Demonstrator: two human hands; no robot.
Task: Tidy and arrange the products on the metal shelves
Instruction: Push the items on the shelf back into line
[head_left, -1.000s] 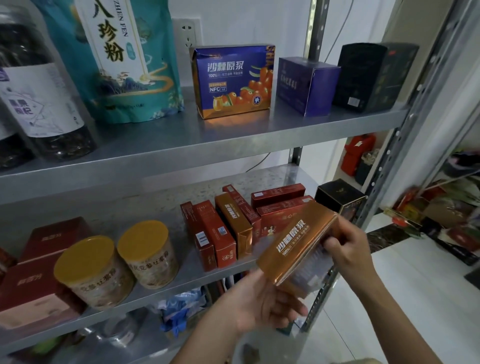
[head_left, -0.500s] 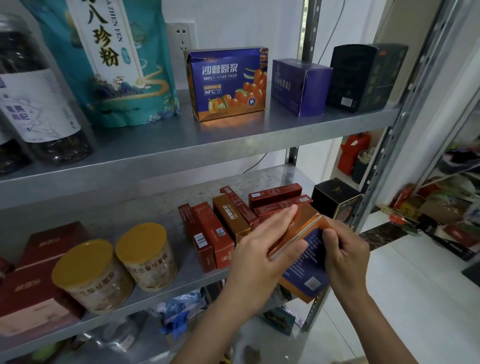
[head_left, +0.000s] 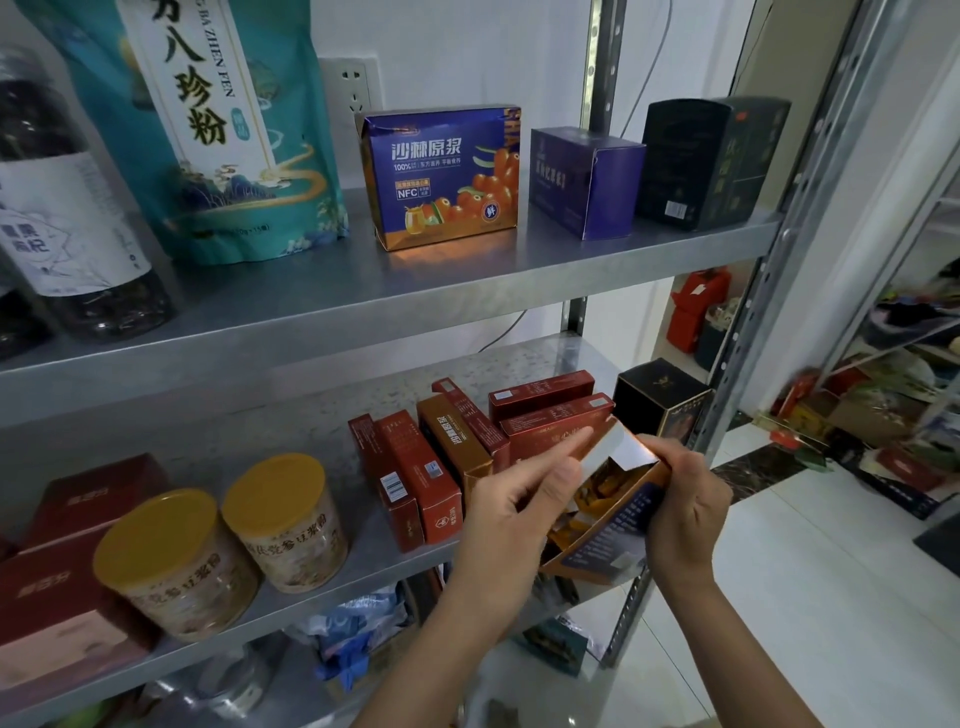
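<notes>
I hold an orange and blue juice box (head_left: 610, 540) in front of the middle shelf's right end. Its silver-lined top flap (head_left: 613, 449) stands open and orange sachets show inside. My right hand (head_left: 683, 506) grips the box's right side. My left hand (head_left: 519, 512) holds its left side, forefinger stretched along the flap. A matching blue and orange box (head_left: 441, 176) stands on the upper shelf (head_left: 363, 306). Behind my hands, red and orange cartons (head_left: 431, 467) lean in a row on the middle shelf (head_left: 291, 415).
The upper shelf also carries a teal pouch (head_left: 208, 130), dark jars (head_left: 67, 208), a purple box (head_left: 584, 182) and a black box (head_left: 711, 161). Two yellow-lidded tins (head_left: 223, 540), dark red boxes (head_left: 62, 571) and a black box (head_left: 660, 400) sit on the middle shelf. A steel upright (head_left: 753, 312) stands right.
The box has turned from lying tilted to upright with its top flap lifted open. My left hand moved from underneath it up to its left side and flap.
</notes>
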